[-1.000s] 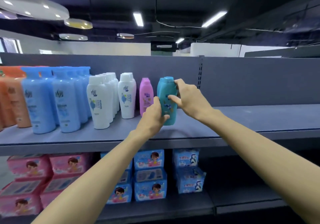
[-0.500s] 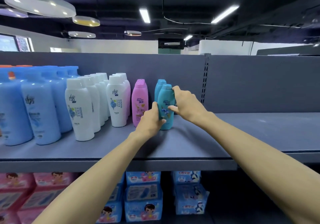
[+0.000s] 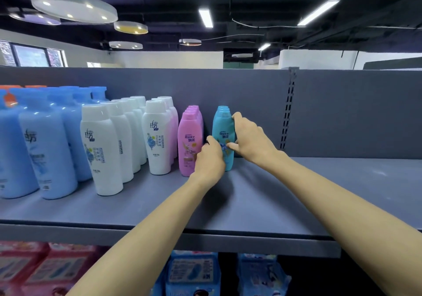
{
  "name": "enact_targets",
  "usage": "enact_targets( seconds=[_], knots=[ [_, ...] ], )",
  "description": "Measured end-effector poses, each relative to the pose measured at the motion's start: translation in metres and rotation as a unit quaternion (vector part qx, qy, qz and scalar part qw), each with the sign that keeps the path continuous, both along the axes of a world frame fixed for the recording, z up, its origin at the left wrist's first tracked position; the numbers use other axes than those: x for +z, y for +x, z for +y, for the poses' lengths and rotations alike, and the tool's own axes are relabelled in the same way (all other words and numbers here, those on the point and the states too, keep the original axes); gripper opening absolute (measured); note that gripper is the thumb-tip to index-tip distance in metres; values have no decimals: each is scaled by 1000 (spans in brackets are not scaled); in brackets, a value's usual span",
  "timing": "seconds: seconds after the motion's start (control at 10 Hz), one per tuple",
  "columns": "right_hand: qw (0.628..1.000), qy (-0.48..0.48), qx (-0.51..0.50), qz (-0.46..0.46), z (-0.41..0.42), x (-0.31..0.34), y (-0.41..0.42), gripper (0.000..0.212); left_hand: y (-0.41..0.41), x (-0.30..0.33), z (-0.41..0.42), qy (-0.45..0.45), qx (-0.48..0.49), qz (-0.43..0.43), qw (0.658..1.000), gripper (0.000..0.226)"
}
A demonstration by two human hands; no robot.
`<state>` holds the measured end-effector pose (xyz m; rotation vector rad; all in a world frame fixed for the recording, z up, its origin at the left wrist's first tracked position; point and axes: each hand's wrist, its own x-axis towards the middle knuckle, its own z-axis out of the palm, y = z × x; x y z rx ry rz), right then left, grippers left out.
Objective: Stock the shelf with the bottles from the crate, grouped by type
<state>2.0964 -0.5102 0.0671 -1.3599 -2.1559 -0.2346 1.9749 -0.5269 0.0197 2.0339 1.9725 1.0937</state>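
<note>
Both hands are on the front teal bottle (image 3: 223, 133), which stands upright on the grey shelf (image 3: 262, 204). The left hand (image 3: 209, 158) wraps its curled fingers round the bottle's lower left side, its knuckles just beside the neighbouring pink bottle (image 3: 189, 142). The right hand (image 3: 249, 139) grips the bottle from the right: its fingertips reach the upper right edge near the shoulder, and its thumb presses on the front label lower down. So the bottle sits between the two hands, held from either side, with its base on the shelf board.

Directly behind the held bottle, further from the hands, more teal caps show in a row running toward the back panel (image 3: 342, 113). To the left of the left hand, the pink bottle heads its own row. Further left again stand white bottles (image 3: 102, 149) in rows, and beyond them, well apart from the hands, large blue bottles (image 3: 45, 154). At the far left edge orange caps (image 3: 10, 99) peek over the blue ones.

To the right of the right hand the shelf board runs bare and grey. Below both forearms, under the shelf's front lip, lie pink packs (image 3: 34, 270) on the left and blue packs (image 3: 194, 273) nearer the middle.
</note>
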Motion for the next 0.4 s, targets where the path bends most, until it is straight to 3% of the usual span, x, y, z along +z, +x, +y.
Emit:
enact_targets(
  seconds=[0.2,0.4],
  knots=[
    [1000,-11,-8,8,3,0,0,56,1,4,1,-17,-9,-21,1000,33],
    [999,-20,-31,14,-12,2,-5,56,4,3,-17,-11,26,15,1000,46]
  ],
)
